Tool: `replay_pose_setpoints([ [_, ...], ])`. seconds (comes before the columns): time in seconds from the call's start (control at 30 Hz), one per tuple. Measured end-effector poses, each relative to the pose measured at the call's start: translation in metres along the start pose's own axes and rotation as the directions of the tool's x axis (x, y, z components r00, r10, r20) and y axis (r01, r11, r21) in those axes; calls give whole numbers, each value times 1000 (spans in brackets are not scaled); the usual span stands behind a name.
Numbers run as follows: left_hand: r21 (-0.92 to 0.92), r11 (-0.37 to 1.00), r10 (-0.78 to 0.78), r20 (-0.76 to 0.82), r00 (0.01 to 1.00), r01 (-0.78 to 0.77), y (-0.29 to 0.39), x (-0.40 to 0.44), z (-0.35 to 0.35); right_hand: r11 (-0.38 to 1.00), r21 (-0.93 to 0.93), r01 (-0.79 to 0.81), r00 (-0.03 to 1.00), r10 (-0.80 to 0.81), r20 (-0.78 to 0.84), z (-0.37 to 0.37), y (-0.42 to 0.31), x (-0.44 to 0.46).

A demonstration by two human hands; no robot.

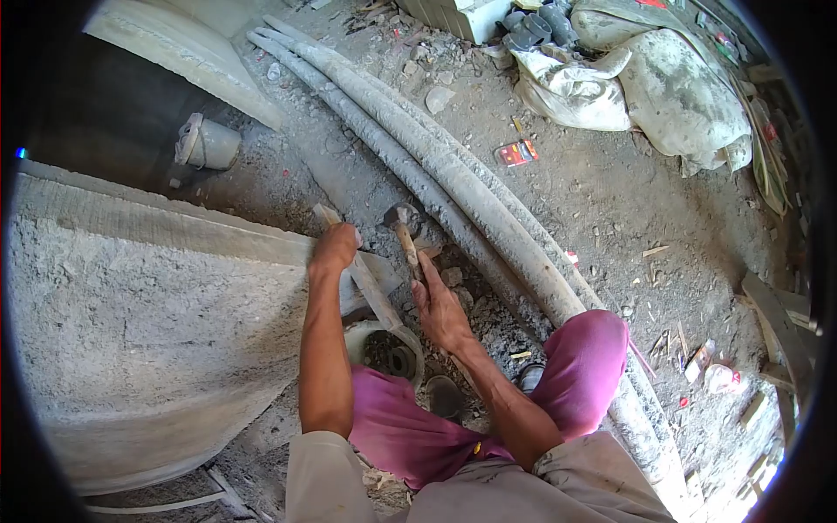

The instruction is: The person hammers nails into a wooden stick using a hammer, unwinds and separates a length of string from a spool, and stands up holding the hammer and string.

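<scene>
My left hand is closed around a narrow wooden strip, which slants down from beside the concrete wall edge toward a bucket. In my right hand is a hammer with a wooden handle, its dark head pointing away from me, to the right of the strip's upper end. The fingers lie along the handle, and part of the grip is hidden. Between my knees and the wall stands the pale bucket, with dark contents that I cannot make out. The strip's lower end is at its rim.
A large rough concrete slab fills the left side. Long dusty pipes run diagonally along my right. Another bucket lies in the recess beyond. Dirty sacks, a red packet and wood scraps are on the dirt floor.
</scene>
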State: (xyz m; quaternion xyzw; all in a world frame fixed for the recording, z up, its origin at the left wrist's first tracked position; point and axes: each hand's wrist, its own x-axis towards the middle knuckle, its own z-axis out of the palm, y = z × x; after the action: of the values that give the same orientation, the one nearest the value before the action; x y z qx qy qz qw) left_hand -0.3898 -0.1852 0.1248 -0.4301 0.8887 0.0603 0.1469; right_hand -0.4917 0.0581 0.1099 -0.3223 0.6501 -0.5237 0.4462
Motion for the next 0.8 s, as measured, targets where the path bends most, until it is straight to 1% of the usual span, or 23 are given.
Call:
replay_pose_setpoints([
  [0.03, -2, 999, -43, 24, 999, 43, 3, 0, -3, 1000, -16, 5, 1000, -5, 9, 0, 1, 4],
  [0.07, -4, 999, -44, 21, 999, 44, 4, 0, -5, 1000, -21, -1, 1000, 1, 4, 1, 2, 6],
  [0.13, -5, 1000, 8, 21, 1000, -8, -1, -1, -2, 1000, -28, -9, 1000, 9, 7, 4, -3, 9],
  [0.2, -7, 1000, -10, 32, 999, 10, -4, 4, 4, 990, 15, -141, 990, 140, 35, 5, -10, 11],
  [0.23, -3, 1000, -19, 43, 999, 19, -6, 7, 6, 990, 14, -139, 990, 138, 39, 8, -4, 15],
  [0.3, 4, 1000, -29, 36, 999, 29, -9, 9, 10, 997, -54, 55, 997, -52, 62, 10, 11, 23],
  [0.33, 10, 999, -35, 31, 999, 35, -9, 10, 10, 997, -53, 56, 997, -53, 60, 10, 13, 24],
  [0.4, 2, 1000, -7, 30, 1000, 6, -11, 11, 8, 996, 21, 90, 996, -89, -14, 8, 13, 25],
  [0.43, -8, 1000, 18, 36, 999, -18, -11, 8, 10, 996, 21, 82, 997, -82, -6, 10, 10, 24],
  [0.47, -12, 1000, 10, 40, 999, -9, -10, 7, 10, 991, 73, 110, 983, -98, -154, 13, 6, 24],
  [0.5, 3, 1000, 17, 29, 999, -17, -12, 8, 12, 982, 120, 147, 948, -105, -300, 14, 2, 24],
  [0.53, 20, 999, 28, 18, 999, -29, -14, 8, 12, 982, 122, 147, 950, -106, -294, 17, 8, 26],
  [0.57, 22, 999, 30, 15, 999, -30, -14, 8, 11, 996, 7, 86, 991, -85, -107, 17, 21, 32],
  [0.6, -7, 1000, -2, 39, 999, 2, -11, 8, 9, 992, -120, 46, 997, -38, 70, 12, 24, 37],
  [0.63, -33, 999, -28, 67, 997, 30, -7, 9, 7, 985, -130, 110, 993, -103, 66, 7, 27, 39],
  [0.67, -28, 1000, -10, 56, 998, 12, -4, 14, 1, 985, -131, 116, 993, -111, 46, 1, 29, 42],
  [0.73, -100, 995, -18, 89, 996, 27, -4, 6, 0, 975, 10, 220, 974, -219, -53, -5, 22, 34],
  [0.77, -105, 994, -26, 98, 995, 36, -4, 5, 2, 977, 10, 212, 976, -211, -44, -2, 18, 32],
  [0.8, -68, 997, -19, 68, 998, 24, -4, 5, 2, 982, 64, 180, 969, -166, -185, 3, 7, 31],
])
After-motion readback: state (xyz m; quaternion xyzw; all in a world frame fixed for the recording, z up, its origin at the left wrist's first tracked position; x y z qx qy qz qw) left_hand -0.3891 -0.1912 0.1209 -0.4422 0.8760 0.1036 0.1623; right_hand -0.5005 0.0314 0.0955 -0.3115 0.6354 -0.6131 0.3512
